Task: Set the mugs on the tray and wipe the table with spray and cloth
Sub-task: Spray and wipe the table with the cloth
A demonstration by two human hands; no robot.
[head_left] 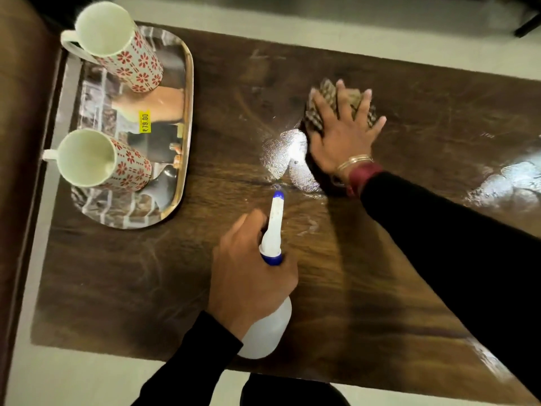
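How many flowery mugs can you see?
2. Both stand on the tray: the far mug at its farther end, the near mug at its closer end. None looks hidden.

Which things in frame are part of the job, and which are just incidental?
Job: far mug and near mug, both on the tray; spray bottle, gripped by the left hand; cloth, under the flat right hand; table.
Incidental: yellow price sticker on the tray; bangles on the right wrist.

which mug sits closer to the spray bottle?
The near mug, at the tray's bottom end in the view. The other mug stands at the far end.
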